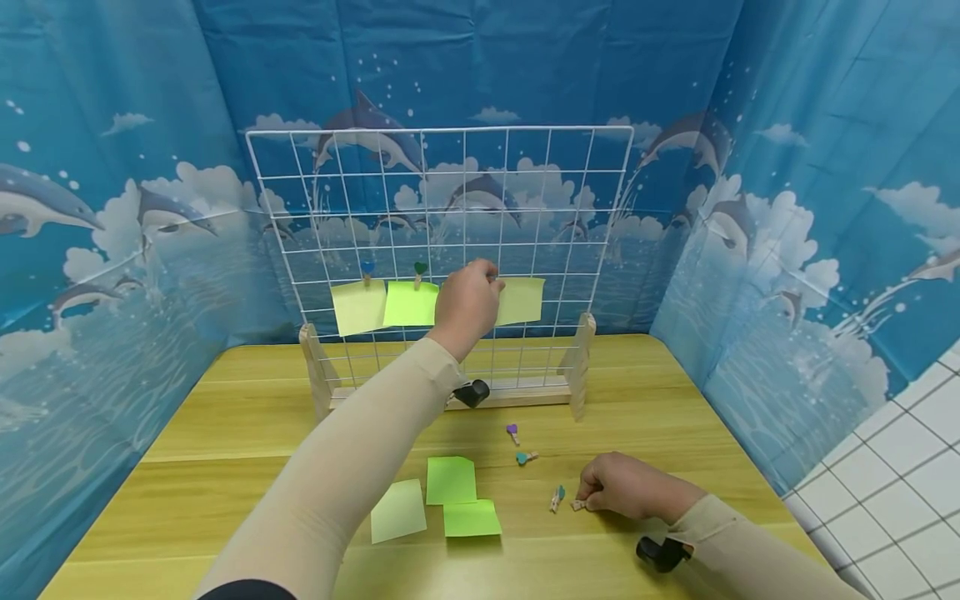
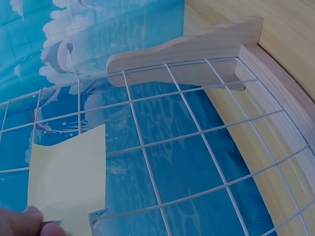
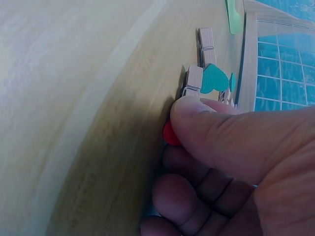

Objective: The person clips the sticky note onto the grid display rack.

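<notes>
At the white wire grid (image 1: pixel 558 250), my left hand (image 1: pixel 467 304) pinches a pale yellow sticky note (image 1: pixel 521 300) by its edge, as the left wrist view also shows. The note lies against the wires. To its left, another pale yellow note (image 1: pixel 358 308) hangs from a blue-heart clothespin (image 1: pixel 367 272), and a bright green note (image 1: pixel 409 305) from a green-heart clothespin (image 1: pixel 419 273). Down on the table, my right hand (image 1: pixel 626 485) pinches a small wooden clothespin (image 3: pixel 194 77) with a red piece (image 3: pixel 170 133), partly hidden by the thumb.
Loose clothespins lie on the table: a purple-heart one (image 1: pixel 513 433) and teal-heart ones, including one (image 1: pixel 557 498) beside my right hand. Green notes (image 1: pixel 451 481) and a pale note (image 1: pixel 398 511) lie at front. Wooden feet (image 1: pixel 577 367) hold the grid; dolphin-print curtains (image 1: pixel 480 67) surround the table.
</notes>
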A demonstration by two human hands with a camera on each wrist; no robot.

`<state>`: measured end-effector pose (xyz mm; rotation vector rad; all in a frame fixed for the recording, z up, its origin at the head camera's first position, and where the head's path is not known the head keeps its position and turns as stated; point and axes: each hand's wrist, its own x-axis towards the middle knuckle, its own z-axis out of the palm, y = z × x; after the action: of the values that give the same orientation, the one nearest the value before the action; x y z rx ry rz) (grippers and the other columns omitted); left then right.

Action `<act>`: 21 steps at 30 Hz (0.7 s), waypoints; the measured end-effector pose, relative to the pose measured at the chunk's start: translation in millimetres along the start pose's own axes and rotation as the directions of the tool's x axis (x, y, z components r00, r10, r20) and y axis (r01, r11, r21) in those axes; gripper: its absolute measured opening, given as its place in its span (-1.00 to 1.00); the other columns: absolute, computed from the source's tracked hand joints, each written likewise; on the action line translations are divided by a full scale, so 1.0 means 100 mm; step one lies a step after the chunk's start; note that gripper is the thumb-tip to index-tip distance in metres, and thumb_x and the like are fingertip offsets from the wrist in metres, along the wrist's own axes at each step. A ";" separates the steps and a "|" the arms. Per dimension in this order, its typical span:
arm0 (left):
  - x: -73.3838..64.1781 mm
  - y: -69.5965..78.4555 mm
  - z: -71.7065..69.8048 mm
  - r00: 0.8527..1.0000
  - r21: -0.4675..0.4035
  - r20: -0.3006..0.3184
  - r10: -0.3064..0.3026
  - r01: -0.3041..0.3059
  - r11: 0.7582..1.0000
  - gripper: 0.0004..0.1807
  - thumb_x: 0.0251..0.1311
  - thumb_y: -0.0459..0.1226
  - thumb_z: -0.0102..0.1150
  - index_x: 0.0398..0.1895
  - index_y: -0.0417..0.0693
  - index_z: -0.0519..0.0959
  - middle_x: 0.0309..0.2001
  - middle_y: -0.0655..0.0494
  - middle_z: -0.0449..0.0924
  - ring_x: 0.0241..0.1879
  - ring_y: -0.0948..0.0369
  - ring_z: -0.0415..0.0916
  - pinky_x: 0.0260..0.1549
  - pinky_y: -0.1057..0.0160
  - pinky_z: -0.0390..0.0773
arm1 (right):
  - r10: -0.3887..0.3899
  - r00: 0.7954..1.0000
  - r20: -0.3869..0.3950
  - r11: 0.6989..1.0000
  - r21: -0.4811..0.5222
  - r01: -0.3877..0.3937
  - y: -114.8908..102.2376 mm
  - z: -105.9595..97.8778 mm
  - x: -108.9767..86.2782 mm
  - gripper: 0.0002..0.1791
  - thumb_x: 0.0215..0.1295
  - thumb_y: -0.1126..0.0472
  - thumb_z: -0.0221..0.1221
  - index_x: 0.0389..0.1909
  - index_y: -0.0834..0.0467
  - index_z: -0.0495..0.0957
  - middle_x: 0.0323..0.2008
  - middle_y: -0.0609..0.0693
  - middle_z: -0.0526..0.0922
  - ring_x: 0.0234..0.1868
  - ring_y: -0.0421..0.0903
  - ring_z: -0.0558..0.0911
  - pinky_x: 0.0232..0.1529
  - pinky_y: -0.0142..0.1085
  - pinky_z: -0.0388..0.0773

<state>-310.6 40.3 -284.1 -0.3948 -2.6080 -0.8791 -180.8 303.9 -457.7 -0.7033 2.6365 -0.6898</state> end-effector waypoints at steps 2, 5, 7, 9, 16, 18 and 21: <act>0.00 0.00 0.00 1.000 0.001 0.001 0.003 -0.003 1.000 -0.64 0.60 -0.10 0.09 0.27 -0.04 0.62 0.03 0.09 0.77 -0.28 0.18 0.71 -0.30 0.19 0.69 | 0.004 1.000 -0.001 1.000 -0.003 -0.004 0.00 0.00 0.00 -0.84 0.35 0.30 0.37 -0.36 -0.04 0.77 -0.35 -0.27 0.73 -0.46 -0.38 0.46 -0.40 -0.38 0.46; -0.01 0.01 -0.01 1.000 -0.008 0.004 0.002 -0.002 1.000 -0.65 0.61 -0.10 0.09 0.25 -0.05 0.62 0.00 0.09 0.77 -0.34 0.19 0.68 -0.35 0.20 0.66 | 0.012 1.000 -0.001 1.000 -0.007 -0.012 0.00 0.01 0.01 -0.84 0.35 0.30 0.37 -0.36 -0.04 0.76 -0.36 -0.27 0.72 -0.45 -0.38 0.47 -0.39 -0.37 0.48; -0.01 0.01 0.00 1.000 -0.013 0.005 -0.004 0.004 1.000 -0.66 0.61 -0.10 0.08 0.25 -0.05 0.62 0.00 0.09 0.77 -0.37 0.20 0.66 -0.37 0.21 0.64 | 0.018 1.000 -0.001 1.000 -0.010 -0.018 0.00 0.01 0.02 -0.84 0.34 0.30 0.37 -0.36 -0.05 0.76 -0.37 -0.27 0.71 -0.45 -0.38 0.47 -0.38 -0.37 0.48; -0.01 0.01 0.00 1.000 -0.017 0.003 -0.012 0.012 1.000 -0.66 0.61 -0.10 0.08 0.24 -0.05 0.61 0.00 0.09 0.77 -0.35 0.19 0.66 -0.37 0.20 0.64 | 0.022 1.000 -0.001 1.000 -0.015 -0.022 0.00 0.01 0.02 -0.84 0.34 0.30 0.37 -0.37 -0.05 0.75 -0.37 -0.27 0.71 -0.45 -0.37 0.47 -0.38 -0.36 0.49; -0.01 0.02 0.02 0.999 -0.023 -0.008 -0.031 0.031 0.999 -0.66 0.61 -0.09 0.09 0.24 -0.05 0.61 0.02 0.09 0.76 -0.24 0.17 0.70 -0.26 0.18 0.68 | 0.028 1.000 -0.003 0.999 -0.019 -0.028 0.01 0.02 0.03 -0.84 0.34 0.30 0.37 -0.36 -0.05 0.75 -0.37 -0.27 0.70 -0.43 -0.38 0.48 -0.38 -0.36 0.49; -0.01 0.02 0.02 0.999 -0.031 -0.010 -0.031 0.031 0.999 -0.66 0.60 -0.10 0.09 0.23 -0.06 0.62 0.01 0.09 0.76 -0.24 0.17 0.69 -0.26 0.19 0.68 | 0.027 1.000 -0.003 0.999 -0.017 -0.027 0.00 0.02 0.03 -0.85 0.35 0.29 0.37 -0.36 -0.05 0.75 -0.38 -0.27 0.70 -0.44 -0.37 0.48 -0.38 -0.36 0.49; -0.02 0.02 0.01 1.000 -0.034 -0.015 -0.026 0.025 0.999 -0.67 0.60 -0.10 0.09 0.22 -0.07 0.62 -0.01 0.08 0.77 -0.27 0.18 0.69 -0.27 0.19 0.68 | 0.020 1.000 -0.005 1.000 -0.017 -0.020 -0.01 0.02 0.02 -0.86 0.36 0.27 0.37 -0.37 -0.04 0.75 -0.38 -0.27 0.69 -0.45 -0.37 0.47 -0.40 -0.36 0.47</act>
<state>-308.4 42.6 -284.9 -0.3632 -2.5926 -0.9319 -181.3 301.2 -459.3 -0.6803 2.6528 -0.6647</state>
